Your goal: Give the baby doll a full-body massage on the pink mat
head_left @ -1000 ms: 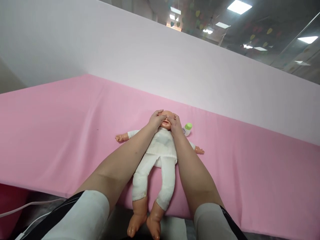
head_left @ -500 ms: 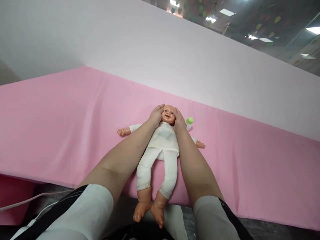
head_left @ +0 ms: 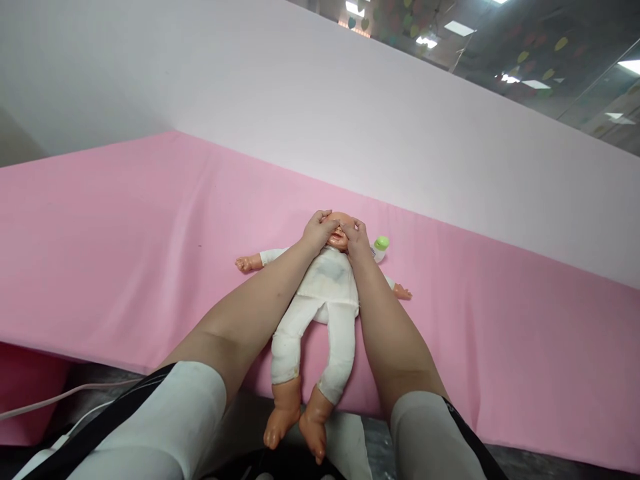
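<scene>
A baby doll [head_left: 327,277] with a white cloth body lies on its back, its feet towards me and hanging past the table's near edge. My left hand [head_left: 320,230] cups the left side of its head, fingers around the side and thumb laid across the face by the nose. On the opposite side my right hand [head_left: 357,237] holds the head in the same way, its thumb on the face near the other thumb. Both thumbs cover the doll's eyes; its mouth shows below them. Close to my right hand stands a small bottle with a green cap [head_left: 381,243].
A pink sheet [head_left: 115,253] with some folds covers the long table. Behind it rises a white wall [head_left: 300,100] with glass above. A pale cable [head_left: 65,395] runs at the lower left, beside a red surface [head_left: 25,393].
Both thumbs have moved inward from the sides of the doll's head onto the middle of its face, covering the eyes. The doll and bottle stay in place.
</scene>
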`<action>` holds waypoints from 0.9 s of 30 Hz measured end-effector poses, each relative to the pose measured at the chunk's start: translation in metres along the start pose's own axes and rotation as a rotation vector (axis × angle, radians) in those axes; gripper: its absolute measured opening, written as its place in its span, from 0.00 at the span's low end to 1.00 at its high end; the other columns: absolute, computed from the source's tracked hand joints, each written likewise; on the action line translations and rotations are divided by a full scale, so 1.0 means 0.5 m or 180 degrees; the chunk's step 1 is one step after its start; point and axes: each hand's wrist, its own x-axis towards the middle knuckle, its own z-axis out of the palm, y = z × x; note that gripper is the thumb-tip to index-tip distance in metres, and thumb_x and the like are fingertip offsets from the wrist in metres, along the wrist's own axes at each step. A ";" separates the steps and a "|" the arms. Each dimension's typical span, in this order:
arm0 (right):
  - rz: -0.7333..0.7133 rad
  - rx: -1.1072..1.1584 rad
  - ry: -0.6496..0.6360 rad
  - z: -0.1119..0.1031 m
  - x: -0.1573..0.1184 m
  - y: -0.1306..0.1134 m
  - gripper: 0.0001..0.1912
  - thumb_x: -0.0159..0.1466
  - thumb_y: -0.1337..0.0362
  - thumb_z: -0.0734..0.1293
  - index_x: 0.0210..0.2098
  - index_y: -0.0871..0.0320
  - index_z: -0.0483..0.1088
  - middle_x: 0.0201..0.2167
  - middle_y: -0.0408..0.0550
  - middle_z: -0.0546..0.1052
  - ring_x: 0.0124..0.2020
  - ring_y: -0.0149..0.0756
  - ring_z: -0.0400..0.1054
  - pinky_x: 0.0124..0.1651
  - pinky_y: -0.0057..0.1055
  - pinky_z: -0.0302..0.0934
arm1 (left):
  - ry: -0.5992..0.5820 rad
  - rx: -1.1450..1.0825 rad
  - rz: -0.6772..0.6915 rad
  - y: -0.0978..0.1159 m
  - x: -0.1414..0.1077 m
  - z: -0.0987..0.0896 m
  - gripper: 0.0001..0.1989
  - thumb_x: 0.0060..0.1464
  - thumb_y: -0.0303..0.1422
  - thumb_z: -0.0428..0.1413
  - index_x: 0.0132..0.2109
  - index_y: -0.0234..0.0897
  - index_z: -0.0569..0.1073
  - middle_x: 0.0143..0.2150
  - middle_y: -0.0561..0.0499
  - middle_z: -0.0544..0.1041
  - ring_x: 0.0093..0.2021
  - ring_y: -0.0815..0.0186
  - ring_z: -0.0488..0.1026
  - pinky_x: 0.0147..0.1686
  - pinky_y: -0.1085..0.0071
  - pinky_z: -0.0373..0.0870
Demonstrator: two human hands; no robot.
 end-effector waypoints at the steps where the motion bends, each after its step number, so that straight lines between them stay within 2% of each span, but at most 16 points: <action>1: 0.0104 0.0007 0.0027 0.000 0.001 0.000 0.38 0.57 0.47 0.76 0.61 0.50 0.61 0.50 0.46 0.79 0.46 0.43 0.79 0.55 0.50 0.75 | 0.0039 0.0039 0.0014 -0.002 0.002 0.002 0.29 0.47 0.38 0.67 0.58 0.39 0.76 0.54 0.43 0.79 0.50 0.56 0.80 0.53 0.60 0.76; 3: 0.0274 0.0029 0.0045 -0.001 0.004 -0.001 0.37 0.58 0.45 0.75 0.60 0.50 0.62 0.48 0.46 0.80 0.45 0.43 0.80 0.54 0.49 0.75 | 0.0102 0.0099 0.0041 -0.004 0.004 0.005 0.27 0.49 0.38 0.66 0.57 0.39 0.76 0.52 0.44 0.80 0.50 0.56 0.79 0.53 0.60 0.76; 7: 0.0190 0.0133 -0.0033 -0.007 0.007 -0.002 0.32 0.61 0.43 0.72 0.58 0.52 0.65 0.50 0.47 0.81 0.51 0.44 0.78 0.59 0.49 0.73 | 0.0134 0.0015 -0.0050 -0.002 0.006 0.011 0.23 0.52 0.37 0.62 0.56 0.40 0.77 0.49 0.47 0.80 0.50 0.59 0.79 0.54 0.63 0.76; 13: 0.0091 0.0773 -0.0033 -0.010 0.001 0.008 0.31 0.61 0.51 0.71 0.60 0.54 0.67 0.58 0.51 0.78 0.58 0.45 0.76 0.65 0.52 0.69 | 0.0004 -0.0690 -0.0301 0.016 -0.004 0.004 0.23 0.52 0.32 0.59 0.56 0.38 0.77 0.49 0.46 0.81 0.48 0.60 0.79 0.55 0.62 0.76; 18: 0.0091 0.0884 -0.0068 -0.005 -0.005 0.007 0.33 0.59 0.55 0.72 0.62 0.53 0.66 0.57 0.50 0.79 0.55 0.46 0.78 0.64 0.56 0.70 | -0.0019 -0.0804 -0.0334 0.026 -0.015 -0.003 0.25 0.49 0.32 0.61 0.55 0.37 0.77 0.50 0.44 0.81 0.50 0.57 0.79 0.56 0.59 0.76; 23: 0.0160 0.0721 -0.0205 -0.002 -0.001 -0.002 0.37 0.55 0.55 0.76 0.62 0.52 0.63 0.55 0.49 0.78 0.51 0.46 0.79 0.62 0.55 0.72 | -0.0049 -0.0561 -0.0192 0.026 -0.019 0.001 0.35 0.42 0.33 0.67 0.60 0.37 0.73 0.52 0.43 0.79 0.47 0.57 0.80 0.51 0.60 0.78; 27: 0.0220 0.0449 -0.0078 0.002 0.007 -0.002 0.39 0.55 0.53 0.77 0.61 0.51 0.61 0.55 0.49 0.77 0.49 0.45 0.79 0.58 0.53 0.74 | -0.0024 -0.0317 -0.0196 0.020 -0.013 0.005 0.33 0.43 0.33 0.67 0.59 0.38 0.75 0.49 0.44 0.81 0.46 0.56 0.81 0.50 0.61 0.78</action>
